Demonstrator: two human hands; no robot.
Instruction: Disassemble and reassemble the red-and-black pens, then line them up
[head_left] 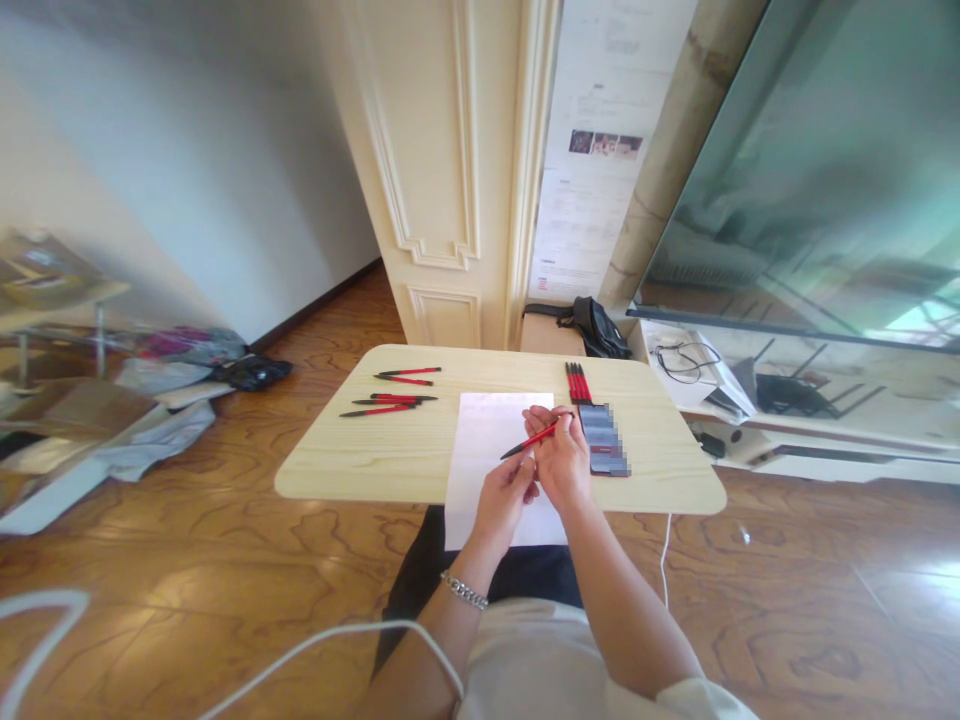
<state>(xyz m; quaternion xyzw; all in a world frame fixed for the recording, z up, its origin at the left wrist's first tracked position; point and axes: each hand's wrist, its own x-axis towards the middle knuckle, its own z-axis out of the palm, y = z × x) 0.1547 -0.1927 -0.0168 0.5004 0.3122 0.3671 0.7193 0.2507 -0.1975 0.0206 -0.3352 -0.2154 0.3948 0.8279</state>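
In the head view, 1 red pen [534, 438] is held over the paper [478, 445] by the right hand [562, 465], fingers loosely curled; whether the left hand [499, 503] grips cannot be told. If loosened, the pen could be dropped.

Soft, bright light spread over the tabletop [360, 450], where shadows were faint; the paper [472, 440] was nearly washed out to white; pale glare lay on the floor [911, 590] at the right; the big screen [810, 200] carried murky reflections, brightest at its lower right; the wall [247, 150] darkened to grey towards the top; the pen [529, 440] showed fairly clearly, but print on the poster [581, 220] blurred; wide-angle distortion stretched the edges, smearing the clutter [150, 400] at left; blocky pixelation covered the phone [600, 440]
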